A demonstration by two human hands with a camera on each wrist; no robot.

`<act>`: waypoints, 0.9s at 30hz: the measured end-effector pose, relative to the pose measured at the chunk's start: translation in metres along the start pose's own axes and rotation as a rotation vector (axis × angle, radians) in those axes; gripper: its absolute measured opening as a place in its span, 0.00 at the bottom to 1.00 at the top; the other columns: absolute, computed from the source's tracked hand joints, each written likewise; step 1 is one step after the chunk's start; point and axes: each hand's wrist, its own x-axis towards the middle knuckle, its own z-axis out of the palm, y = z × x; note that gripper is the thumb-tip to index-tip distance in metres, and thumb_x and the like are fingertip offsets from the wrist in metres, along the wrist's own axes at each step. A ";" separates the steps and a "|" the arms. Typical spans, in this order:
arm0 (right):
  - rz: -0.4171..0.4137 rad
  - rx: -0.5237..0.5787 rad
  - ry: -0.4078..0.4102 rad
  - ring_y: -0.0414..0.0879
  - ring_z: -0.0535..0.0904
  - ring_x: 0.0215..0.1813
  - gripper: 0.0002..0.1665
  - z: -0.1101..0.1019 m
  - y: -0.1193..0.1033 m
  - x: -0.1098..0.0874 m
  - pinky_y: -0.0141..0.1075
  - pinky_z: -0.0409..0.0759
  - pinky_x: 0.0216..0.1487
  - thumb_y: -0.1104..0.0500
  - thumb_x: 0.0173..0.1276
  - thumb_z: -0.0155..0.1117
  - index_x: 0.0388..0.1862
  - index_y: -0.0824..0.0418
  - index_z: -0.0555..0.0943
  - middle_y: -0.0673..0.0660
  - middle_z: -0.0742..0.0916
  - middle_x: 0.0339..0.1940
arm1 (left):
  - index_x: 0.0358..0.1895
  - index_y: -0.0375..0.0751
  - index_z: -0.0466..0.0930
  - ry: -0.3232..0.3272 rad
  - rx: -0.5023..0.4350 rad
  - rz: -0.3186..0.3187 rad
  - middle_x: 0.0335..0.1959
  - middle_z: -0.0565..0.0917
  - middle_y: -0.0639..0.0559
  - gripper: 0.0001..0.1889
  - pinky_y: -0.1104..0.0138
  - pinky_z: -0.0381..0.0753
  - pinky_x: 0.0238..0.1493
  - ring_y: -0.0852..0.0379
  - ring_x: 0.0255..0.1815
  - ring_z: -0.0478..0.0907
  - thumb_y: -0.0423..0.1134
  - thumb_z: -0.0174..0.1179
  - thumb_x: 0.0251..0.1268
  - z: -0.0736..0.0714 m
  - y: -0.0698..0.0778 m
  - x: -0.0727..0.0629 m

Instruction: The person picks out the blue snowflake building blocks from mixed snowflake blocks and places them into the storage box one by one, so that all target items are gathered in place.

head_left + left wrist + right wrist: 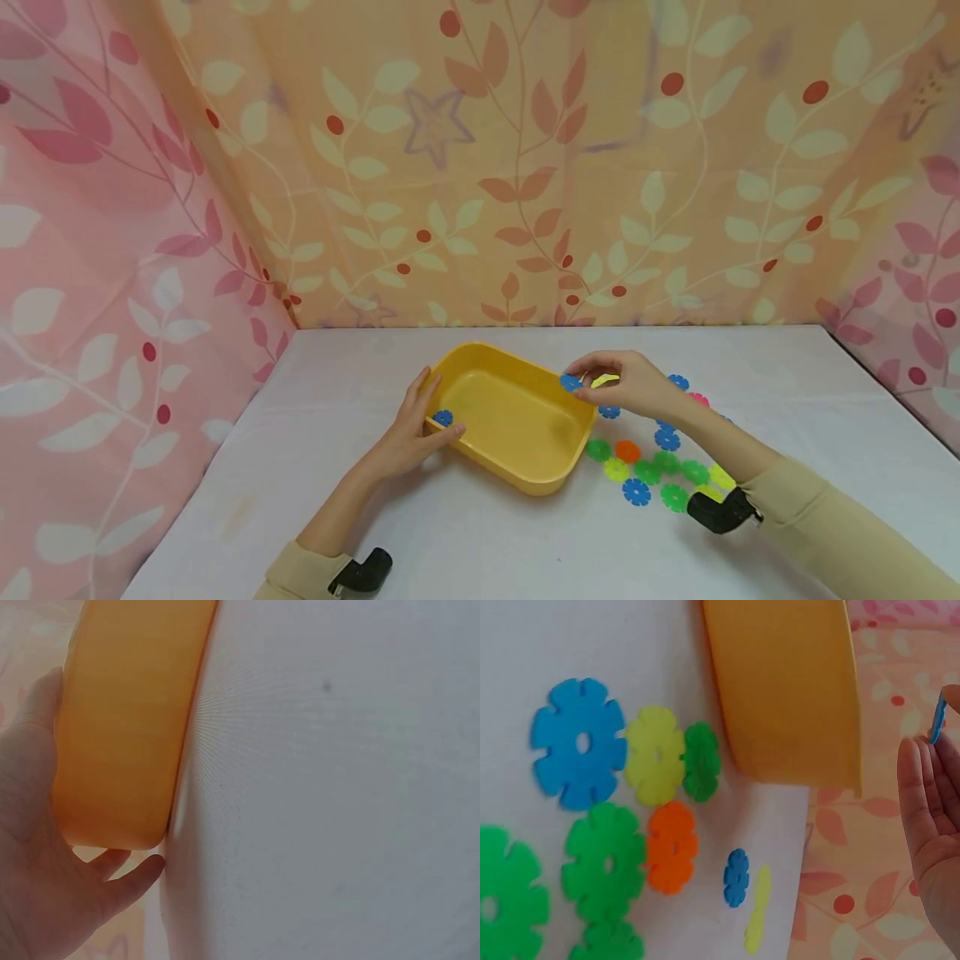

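Observation:
A yellow plastic basin (510, 417) stands on the white-covered table, with one blue snowflake disc (442, 417) inside at its left end. My left hand (408, 433) grips that end, thumb over the front rim and fingers spread around the corner; the left wrist view shows the hand (45, 847) against the basin's outer wall (131, 735). Over the basin's right rim, my right hand (626, 383) pinches another blue snowflake disc (571, 382) between thumb and fingertips. In the right wrist view this disc (937, 718) appears edge-on.
Right of the basin, several loose snowflake discs lie spread out, among them a blue one (637, 492), an orange one (627, 452), a green one (674, 498) and a yellow one (617, 470). Some lie below the right forearm. A leaf-patterned curtain (517, 167) hangs behind the table.

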 end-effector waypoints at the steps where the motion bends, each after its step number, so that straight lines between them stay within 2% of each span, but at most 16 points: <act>1: -0.004 0.002 -0.005 0.49 0.79 0.45 0.19 0.002 -0.004 0.006 0.35 0.82 0.43 0.54 0.61 0.73 0.50 0.57 0.83 0.53 0.86 0.43 | 0.79 0.45 0.40 0.000 0.000 0.000 0.79 0.32 0.52 0.51 0.39 0.42 0.70 0.43 0.78 0.34 0.56 0.63 0.63 0.000 0.000 0.000; 4: -0.020 0.014 -0.012 0.50 0.79 0.45 0.19 0.006 -0.014 0.021 0.35 0.82 0.45 0.55 0.61 0.73 0.51 0.57 0.84 0.53 0.86 0.44 | 0.79 0.45 0.40 -0.001 0.000 0.003 0.79 0.31 0.52 0.51 0.40 0.42 0.71 0.43 0.78 0.34 0.56 0.63 0.64 0.000 0.000 0.000; 14: -0.150 0.044 -0.025 0.48 0.80 0.44 0.17 0.026 -0.042 0.072 0.36 0.80 0.44 0.57 0.62 0.72 0.51 0.57 0.84 0.51 0.86 0.43 | 0.79 0.44 0.41 0.007 0.003 0.000 0.79 0.33 0.52 0.51 0.42 0.43 0.72 0.44 0.78 0.35 0.56 0.63 0.63 0.000 0.001 0.001; 22: -0.125 0.088 -0.013 0.49 0.80 0.41 0.18 0.049 -0.053 0.106 0.34 0.78 0.43 0.55 0.62 0.71 0.51 0.58 0.84 0.53 0.86 0.38 | 0.79 0.44 0.41 0.018 -0.002 0.017 0.79 0.34 0.48 0.50 0.41 0.43 0.71 0.42 0.78 0.36 0.56 0.63 0.63 0.000 -0.002 0.001; 27: -0.136 0.102 -0.020 0.48 0.81 0.40 0.18 0.065 -0.053 0.125 0.33 0.79 0.43 0.58 0.62 0.71 0.50 0.62 0.84 0.55 0.86 0.37 | 0.79 0.44 0.40 0.022 -0.003 0.010 0.79 0.34 0.52 0.51 0.41 0.43 0.71 0.44 0.78 0.35 0.57 0.63 0.63 0.000 0.001 0.000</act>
